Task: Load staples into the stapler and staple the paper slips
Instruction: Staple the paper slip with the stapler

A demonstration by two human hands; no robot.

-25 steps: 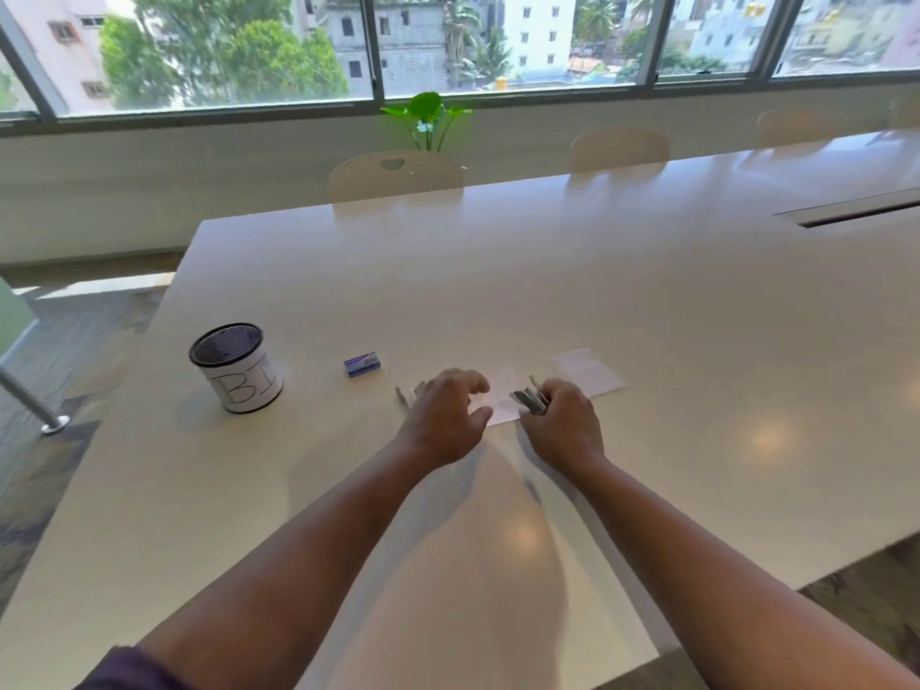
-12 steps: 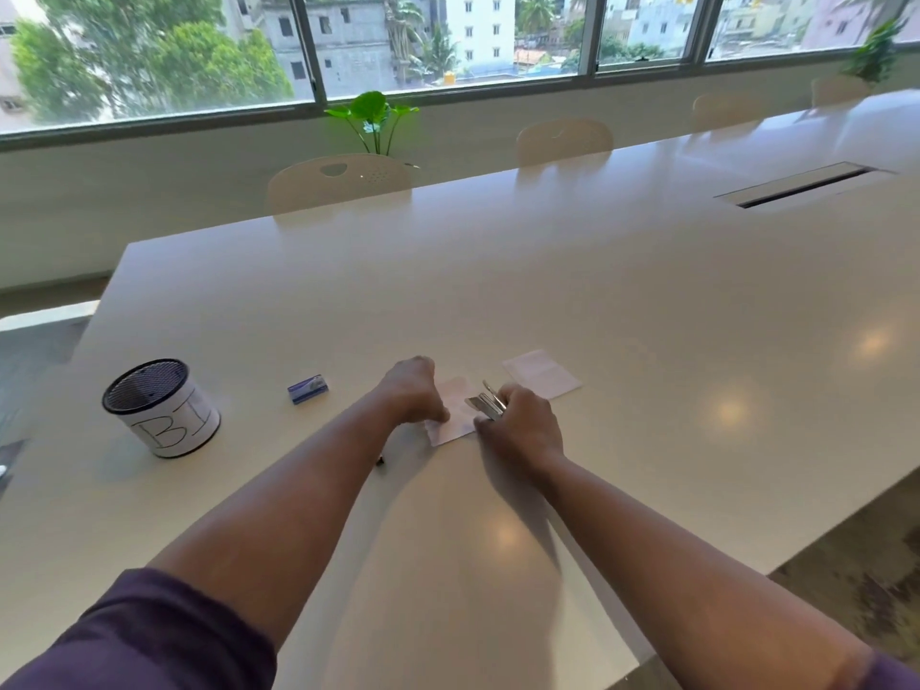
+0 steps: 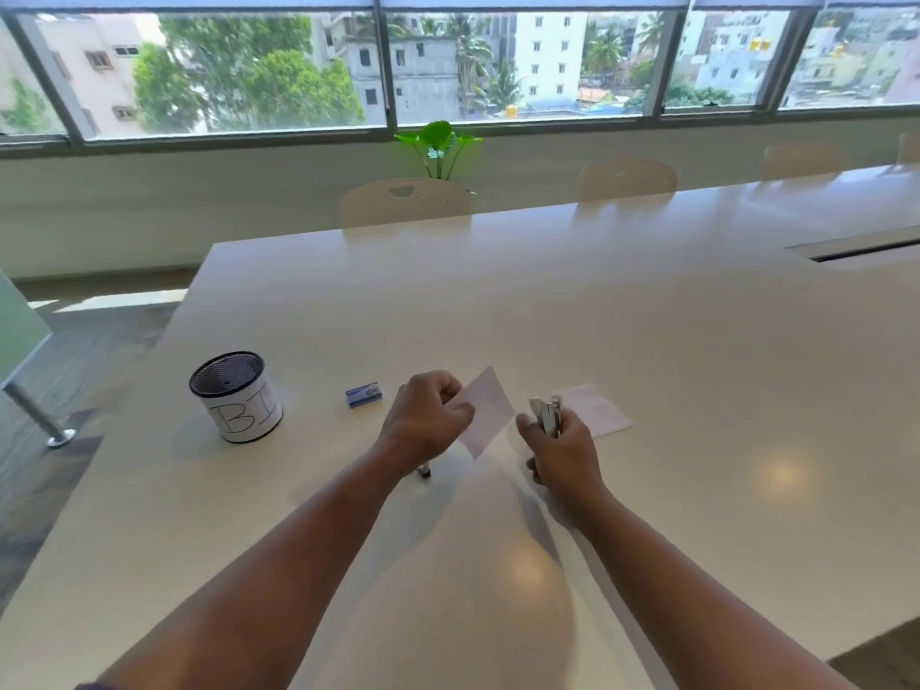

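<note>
The left hand [image 3: 425, 421] holds a paper slip [image 3: 487, 415] raised off the table [image 3: 697, 390], just left of the right hand [image 3: 565, 453], which grips the stapler [image 3: 546, 415]. A second slip [image 3: 597, 409] lies flat just right of and beyond the right hand. A staple box [image 3: 364, 394] lies just left of the left hand; further left stands a mesh cup [image 3: 235, 395]. A small object [image 3: 423, 472], partly hidden, lies under the left wrist.

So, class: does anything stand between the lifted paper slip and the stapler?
Nothing visible does. The left hand pinches the pale rectangular paper slip; only open air separates it from the small silver metal stapler gripped by the right hand.
</note>
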